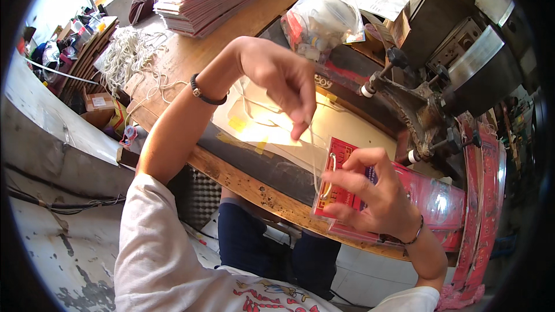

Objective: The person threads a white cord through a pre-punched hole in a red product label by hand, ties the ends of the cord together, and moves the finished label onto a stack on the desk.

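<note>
My left hand is raised over the table, thumb and fingers pinched on a thin white cord. The cord runs down from those fingertips to the left edge of a red printed card in clear plastic. A short length of cord also lies across the card's face near that edge. Curled fingers of my right hand hold the card close to the front edge of the table; their exact contact is partly hidden. More red plastic-covered cards lie beneath and to the right of this hand.
A cream board with yellow tape lies on the wooden table. White cords are heaped at far left, near a tall stack of red sheets. A filled plastic bag and metal machine stand beyond. Red strips hang right.
</note>
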